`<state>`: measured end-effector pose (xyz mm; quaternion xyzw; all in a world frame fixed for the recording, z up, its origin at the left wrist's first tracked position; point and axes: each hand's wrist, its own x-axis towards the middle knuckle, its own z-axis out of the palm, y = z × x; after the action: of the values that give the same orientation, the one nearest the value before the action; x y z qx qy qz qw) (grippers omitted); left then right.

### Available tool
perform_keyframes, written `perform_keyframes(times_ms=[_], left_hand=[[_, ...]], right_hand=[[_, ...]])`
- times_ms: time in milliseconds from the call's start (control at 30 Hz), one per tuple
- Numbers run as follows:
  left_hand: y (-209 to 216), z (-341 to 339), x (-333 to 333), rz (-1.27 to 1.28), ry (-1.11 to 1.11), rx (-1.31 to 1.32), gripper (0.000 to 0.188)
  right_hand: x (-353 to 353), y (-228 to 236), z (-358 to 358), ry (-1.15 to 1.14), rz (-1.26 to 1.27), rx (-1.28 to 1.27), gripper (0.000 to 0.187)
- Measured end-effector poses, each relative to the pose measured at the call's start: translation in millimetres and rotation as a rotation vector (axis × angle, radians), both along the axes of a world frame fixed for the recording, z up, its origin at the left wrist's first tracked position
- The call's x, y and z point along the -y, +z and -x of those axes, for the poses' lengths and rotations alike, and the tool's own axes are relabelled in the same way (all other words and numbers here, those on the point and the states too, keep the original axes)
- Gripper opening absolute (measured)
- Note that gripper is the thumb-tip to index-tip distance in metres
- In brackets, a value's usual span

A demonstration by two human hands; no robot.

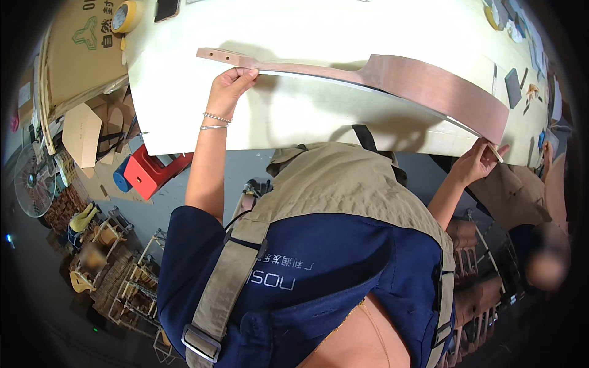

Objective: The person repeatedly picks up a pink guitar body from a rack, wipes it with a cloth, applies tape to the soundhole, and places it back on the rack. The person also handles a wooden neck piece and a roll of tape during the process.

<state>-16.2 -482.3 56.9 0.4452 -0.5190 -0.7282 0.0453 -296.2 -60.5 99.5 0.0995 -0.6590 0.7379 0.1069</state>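
An unfinished brown wooden ukulele [438, 86] lies on its side across the pale table, its headstock [211, 55] with two holes pointing left. Along its near face runs a thin pale strip [294, 75], from the neck to the body's right end. My left hand [228, 89] is closed, thumb and fingers pinched where neck and strip meet beside the headstock. At the body's right end, my right hand [475, 162] is closed on a thin light stick [494, 153]. Whether this stick joins the strip cannot be made out.
The table [202, 132] holds a yellow tape roll [124, 16], a dark phone-like object [166, 8] and a dark grey block [513, 88]. A red stool [153, 173] and fan [35, 180] stand left. Another person [540, 245] is at right, near racked wooden instrument parts [475, 300].
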Motion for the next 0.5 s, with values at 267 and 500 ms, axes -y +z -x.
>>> perform_keyframes(times_ms=[267,500], left_hand=[[-0.4,2.1,-8.0,0.137,0.128,0.071,0.014],[0.2,5.0,-49.9,1.605,-0.092,0.123,0.022]], right_hand=[[-6.0,-7.0,2.5,0.025,0.028,-0.017,0.067],[-5.8,-18.3,1.3,0.021,0.042,-0.004,0.068]])
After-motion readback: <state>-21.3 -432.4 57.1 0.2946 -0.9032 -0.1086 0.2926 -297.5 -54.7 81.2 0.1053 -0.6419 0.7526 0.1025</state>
